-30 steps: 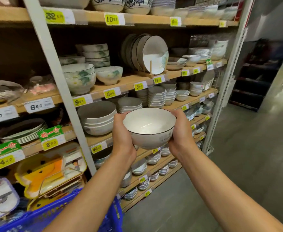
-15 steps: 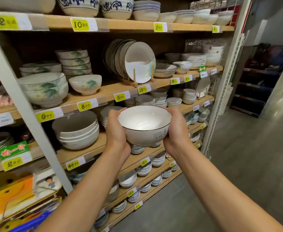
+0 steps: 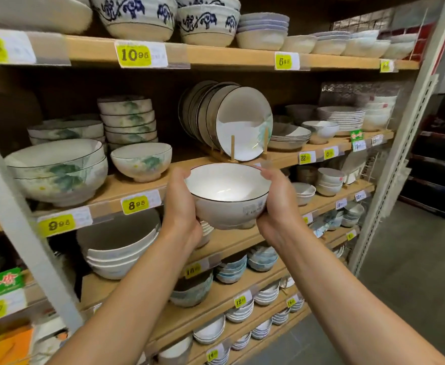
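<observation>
Shelf rack [image 3: 216, 56]: wooden boards on white uprights are shown, every board loaded with crockery.
Floor [image 3: 413, 285]: a grey floor is seen to the right of the rack.
Leaf-patterned bowls [image 3: 58, 175]: two large bowls are nested at the left end of the middle shelf [image 3: 116, 189], close to its front edge.
Grey bowls [image 3: 118, 243]: a stack is set on the board below, near that board's front edge.
Plates [image 3: 242, 125]: a row is stood on edge between wooden pegs at the middle of the middle shelf.
Small leaf bowl [image 3: 142, 160]: one bowl is placed by the front edge of the middle shelf, right of the nested pair.
Held bowl [image 3: 226, 191]: a white bowl with a thin dark rim line is carried in the air before the middle shelf's front edge. It is below the plates and touches no board, mouth up and tipped slightly toward the viewer.
Left hand [image 3: 182, 206]: the bowl's left wall is gripped. The thumb is laid by the rim and the fingers are curled round the far side, largely hidden.
Right hand [image 3: 276, 206]: the right wall is gripped likewise, with the fingers wrapped round and under the wall.
Price tag [image 3: 134, 205]: a yellow "8.95" tag is clipped to the middle shelf's front edge, just left of the left hand.
Sticker [image 3: 254, 208]: a pale label is stuck on the bowl's outer wall beside the right hand; its print cannot be read.
</observation>
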`<state>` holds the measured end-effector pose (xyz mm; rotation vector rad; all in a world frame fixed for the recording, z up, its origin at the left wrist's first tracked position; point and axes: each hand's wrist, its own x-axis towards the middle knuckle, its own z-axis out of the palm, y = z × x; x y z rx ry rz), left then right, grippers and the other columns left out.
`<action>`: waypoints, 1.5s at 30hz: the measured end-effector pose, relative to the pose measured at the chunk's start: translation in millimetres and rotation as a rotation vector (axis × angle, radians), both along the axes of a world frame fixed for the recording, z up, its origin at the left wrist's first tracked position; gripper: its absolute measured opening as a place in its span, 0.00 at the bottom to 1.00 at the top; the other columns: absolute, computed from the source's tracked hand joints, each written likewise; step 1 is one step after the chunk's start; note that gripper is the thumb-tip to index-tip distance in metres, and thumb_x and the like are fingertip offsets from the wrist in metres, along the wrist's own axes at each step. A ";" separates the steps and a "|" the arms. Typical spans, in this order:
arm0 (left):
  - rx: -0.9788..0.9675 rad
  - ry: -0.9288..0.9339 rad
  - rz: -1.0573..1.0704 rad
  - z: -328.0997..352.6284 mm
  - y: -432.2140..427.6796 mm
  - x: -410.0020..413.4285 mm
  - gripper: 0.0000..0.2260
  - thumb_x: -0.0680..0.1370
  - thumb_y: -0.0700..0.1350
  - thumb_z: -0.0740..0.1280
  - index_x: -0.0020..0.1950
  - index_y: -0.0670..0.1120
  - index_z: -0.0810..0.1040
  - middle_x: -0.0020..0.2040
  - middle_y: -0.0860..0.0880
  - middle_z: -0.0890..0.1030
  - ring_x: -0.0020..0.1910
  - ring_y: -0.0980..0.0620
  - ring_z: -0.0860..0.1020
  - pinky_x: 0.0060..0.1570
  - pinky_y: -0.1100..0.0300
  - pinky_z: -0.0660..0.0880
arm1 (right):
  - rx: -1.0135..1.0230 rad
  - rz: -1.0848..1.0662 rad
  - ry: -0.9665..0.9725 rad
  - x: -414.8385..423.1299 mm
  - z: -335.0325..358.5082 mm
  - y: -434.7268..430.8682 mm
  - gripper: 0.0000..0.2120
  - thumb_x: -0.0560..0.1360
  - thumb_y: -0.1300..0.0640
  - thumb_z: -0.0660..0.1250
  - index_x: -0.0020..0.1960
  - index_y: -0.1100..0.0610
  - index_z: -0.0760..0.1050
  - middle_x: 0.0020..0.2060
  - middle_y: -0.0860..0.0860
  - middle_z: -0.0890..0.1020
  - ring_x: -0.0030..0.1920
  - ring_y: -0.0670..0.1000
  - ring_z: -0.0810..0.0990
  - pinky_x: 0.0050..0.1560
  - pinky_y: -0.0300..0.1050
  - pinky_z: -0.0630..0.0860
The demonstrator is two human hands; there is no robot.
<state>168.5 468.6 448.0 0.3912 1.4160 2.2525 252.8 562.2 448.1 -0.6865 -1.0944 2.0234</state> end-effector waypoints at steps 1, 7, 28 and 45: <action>0.006 0.009 0.009 2.3 3.4 -8.1 0.14 0.76 0.50 0.57 0.42 0.49 0.82 0.41 0.48 0.86 0.44 0.47 0.82 0.43 0.55 0.77 | 0.007 0.008 0.012 -8.9 2.5 4.2 0.15 0.78 0.56 0.57 0.61 0.58 0.76 0.48 0.54 0.85 0.48 0.54 0.83 0.39 0.46 0.81; -0.005 -0.002 0.100 8.7 18.7 -39.9 0.14 0.76 0.50 0.58 0.53 0.48 0.80 0.39 0.50 0.85 0.41 0.51 0.83 0.36 0.61 0.78 | -0.019 0.108 0.048 -49.4 10.9 29.1 0.15 0.78 0.58 0.58 0.61 0.58 0.77 0.47 0.54 0.85 0.50 0.55 0.82 0.49 0.50 0.79; -0.199 0.156 0.376 41.3 14.8 -99.6 0.16 0.75 0.50 0.58 0.54 0.45 0.79 0.44 0.46 0.83 0.42 0.47 0.79 0.37 0.57 0.76 | 0.061 0.702 0.082 -164.5 48.9 79.0 0.10 0.76 0.59 0.58 0.49 0.59 0.78 0.42 0.57 0.84 0.43 0.57 0.82 0.42 0.50 0.80; -0.117 0.206 0.388 75.6 8.2 -123.9 0.13 0.76 0.51 0.54 0.47 0.49 0.77 0.35 0.48 0.84 0.33 0.49 0.82 0.31 0.58 0.77 | 0.408 0.526 0.333 -166.3 56.8 38.6 0.13 0.73 0.48 0.61 0.50 0.52 0.81 0.43 0.48 0.85 0.44 0.45 0.83 0.43 0.43 0.78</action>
